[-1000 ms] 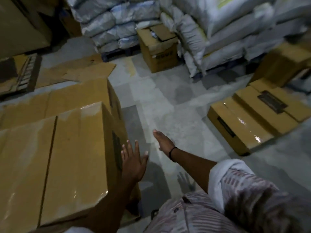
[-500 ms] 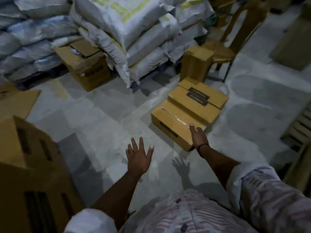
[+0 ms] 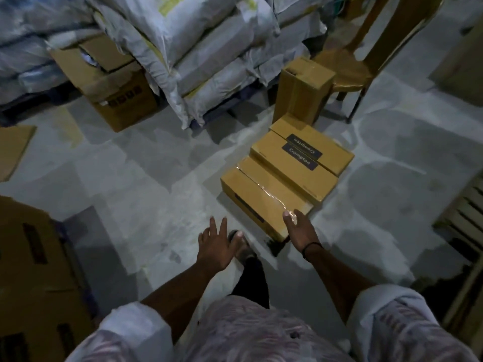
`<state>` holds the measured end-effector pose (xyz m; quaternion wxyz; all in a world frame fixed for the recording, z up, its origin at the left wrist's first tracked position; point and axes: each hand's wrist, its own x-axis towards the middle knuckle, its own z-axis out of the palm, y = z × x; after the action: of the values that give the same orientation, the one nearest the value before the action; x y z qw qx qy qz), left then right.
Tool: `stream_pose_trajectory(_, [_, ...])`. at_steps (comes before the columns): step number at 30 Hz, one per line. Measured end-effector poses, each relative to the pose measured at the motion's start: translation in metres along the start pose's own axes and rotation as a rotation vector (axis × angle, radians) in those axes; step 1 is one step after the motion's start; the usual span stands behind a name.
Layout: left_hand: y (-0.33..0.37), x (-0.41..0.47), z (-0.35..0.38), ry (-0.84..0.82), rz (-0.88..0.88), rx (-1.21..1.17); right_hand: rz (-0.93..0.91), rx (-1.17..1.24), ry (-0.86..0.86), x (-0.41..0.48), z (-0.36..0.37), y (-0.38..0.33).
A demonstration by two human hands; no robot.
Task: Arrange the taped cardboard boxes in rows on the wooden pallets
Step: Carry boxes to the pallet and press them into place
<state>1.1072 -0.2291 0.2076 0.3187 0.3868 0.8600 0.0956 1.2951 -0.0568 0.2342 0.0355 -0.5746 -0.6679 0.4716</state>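
Observation:
A flat taped cardboard box (image 3: pixel 261 194) lies on the floor ahead of me, shiny tape running along its top. A second box (image 3: pixel 300 163) with dark labels lies against its far side. A third box (image 3: pixel 303 90) stands upright behind them. My right hand (image 3: pixel 300 231) reaches out with straight fingers over the near right corner of the taped box, holding nothing. My left hand (image 3: pixel 217 246) hovers with spread fingers above the floor, left of that box. Stacked boxes (image 3: pixel 34 270) fill the lower left. A wooden pallet (image 3: pixel 465 212) shows at the right edge.
Piled white sacks (image 3: pixel 209 48) stand behind on a dark pallet. An opened carton (image 3: pixel 112 84) sits left of the sacks. A wooden chair (image 3: pixel 360 61) stands at the back right. Flat cardboard (image 3: pixel 13 150) lies at the left. My foot (image 3: pixel 240 246) steps forward on the grey floor.
I have turned right, away from the stacked boxes, and moved closer to the floor boxes. Both hands have reached forward; my right hand is now at the taped box's near corner.

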Motion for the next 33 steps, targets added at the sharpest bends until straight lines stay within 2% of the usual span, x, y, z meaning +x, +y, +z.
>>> stream_pose_trajectory(3, [0.008, 0.056, -0.007, -0.036, -0.043, 0.008, -0.022, -0.063, -0.035, 0.048, -0.009, -0.010])
stream_pose_trajectory(6, [0.026, 0.113, -0.019, -0.051, -0.087, -0.019, -0.070, -0.223, -0.093, 0.095, -0.025, -0.021])
stream_pose_trajectory(12, [0.059, 0.193, -0.042, -0.070, -0.115, -0.112, -0.035, -0.349, -0.157, 0.177, -0.051, -0.057])
stream_pose_trajectory(17, [0.060, 0.230, -0.044, -0.083, -0.178, -0.127, -0.021, -0.346, -0.181, 0.230, -0.048, -0.077])
stream_pose_trajectory(20, [0.054, 0.244, -0.039, -0.085, -0.249, -0.127, -0.074, -0.493, -0.279, 0.258, -0.043, -0.077])
stream_pose_trajectory(24, [0.046, 0.260, -0.017, -0.098, -0.367, -0.130, -0.164, -0.659, -0.406, 0.305, -0.035, -0.068])
stream_pose_trajectory(29, [0.048, 0.286, 0.038, -0.020, -0.524, -0.175, -0.204, -0.706, -0.532, 0.383, -0.015, -0.027])
stream_pose_trajectory(33, [0.059, 0.317, 0.111, -0.011, -0.646, -0.238, -0.198, -0.697, -0.601, 0.462, 0.015, 0.022])
